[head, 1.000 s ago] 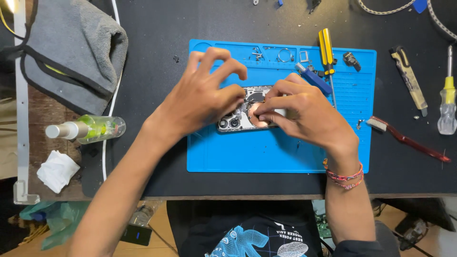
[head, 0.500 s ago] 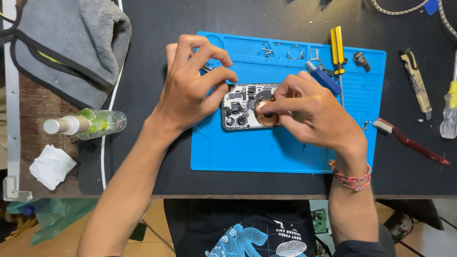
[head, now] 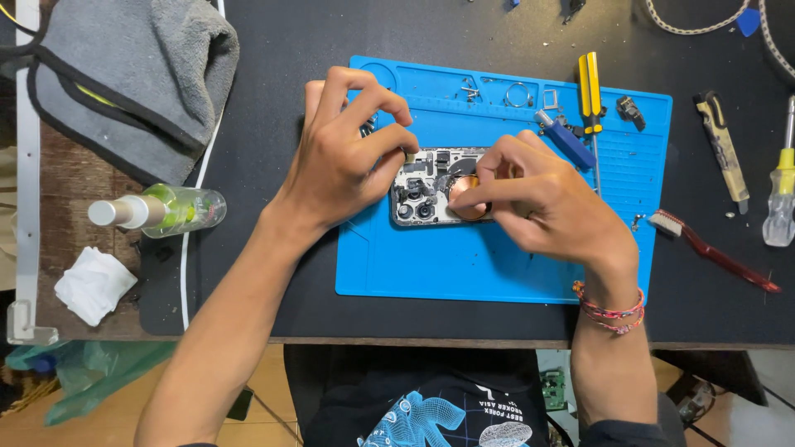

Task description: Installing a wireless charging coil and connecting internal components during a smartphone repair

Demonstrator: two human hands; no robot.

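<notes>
An opened phone (head: 422, 192) with exposed parts, camera lenses and a copper-coloured coil lies on a blue work mat (head: 414, 265). My left hand (head: 344, 157) rests at the phone's left end, thumb and forefinger pinching its top-left corner. My right hand (head: 534, 199) covers the phone's right half, with its fingertips pressed on the copper coil (head: 464, 197). Whether the fingers hold any small part is hidden.
On the mat's far edge lie a yellow-handled tool (head: 590, 93), a blue tool (head: 565, 136) and small metal parts (head: 517, 93). Right of the mat are a red-handled brush (head: 712, 252) and screwdrivers (head: 780, 194). To the left are a spray bottle (head: 161, 211), grey cloth (head: 124, 74) and white tissue (head: 93, 283).
Both hands stay on the phone. My left hand's fingers have curled in toward the phone's top-left corner, and my right fingertips have shifted on the coil.
</notes>
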